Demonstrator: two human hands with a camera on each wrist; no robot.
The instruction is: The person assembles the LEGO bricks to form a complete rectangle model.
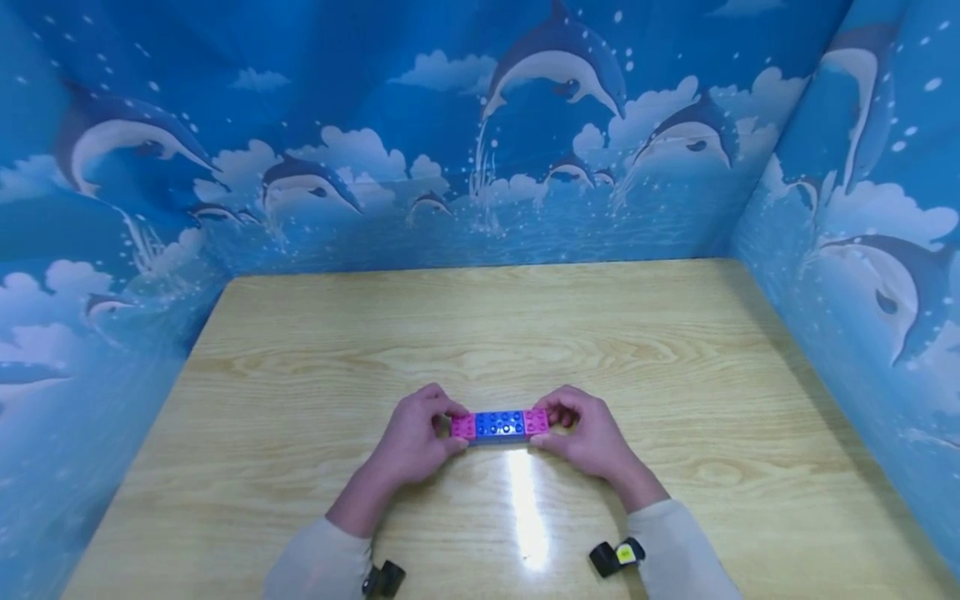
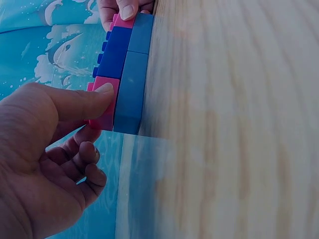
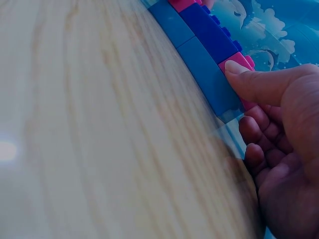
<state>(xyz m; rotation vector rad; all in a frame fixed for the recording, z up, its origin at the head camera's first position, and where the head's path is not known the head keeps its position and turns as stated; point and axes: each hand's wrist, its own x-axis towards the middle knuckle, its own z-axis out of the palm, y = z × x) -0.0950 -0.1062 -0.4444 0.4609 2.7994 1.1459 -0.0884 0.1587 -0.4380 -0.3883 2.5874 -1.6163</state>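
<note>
A row of toy building bricks lies on the table in front of me. Its top layer has a dark blue brick (image 1: 499, 424) in the middle, with a pink brick (image 1: 463, 427) at the left end and another pink brick (image 1: 536, 422) at the right end. Beneath them run two lighter blue bricks (image 2: 132, 89), set end to end. My left hand (image 1: 422, 435) pinches the left pink brick between thumb and fingers. At the other end, the right hand (image 1: 588, 433) pinches the right pink brick the same way. Studs show along the top.
The wood-grain table (image 1: 315, 333) stretches around the bricks. A blue dolphin-print curtain (image 1: 420, 108) hangs along its back and sides. Black wrist devices (image 1: 617, 557) sit by both sleeves. A bright light reflection shows on the tabletop below the bricks.
</note>
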